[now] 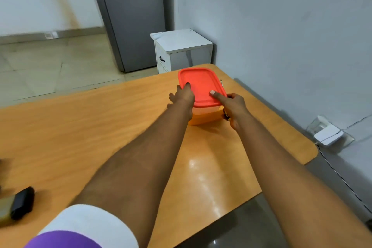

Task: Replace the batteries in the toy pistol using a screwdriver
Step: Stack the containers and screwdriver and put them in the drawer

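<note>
Orange-brown wooden worktop [84,127] with rounded corners, glossy, light glare seen on the near right part. A translucent container [205,116] with a red lid [201,86] is set on the far part of the worktop, near the far right corner. A black block-shaped object [22,202] is laid at the near left edge, touching an olive-coloured item [5,208] cut off by the frame; neither can be identified.
</note>
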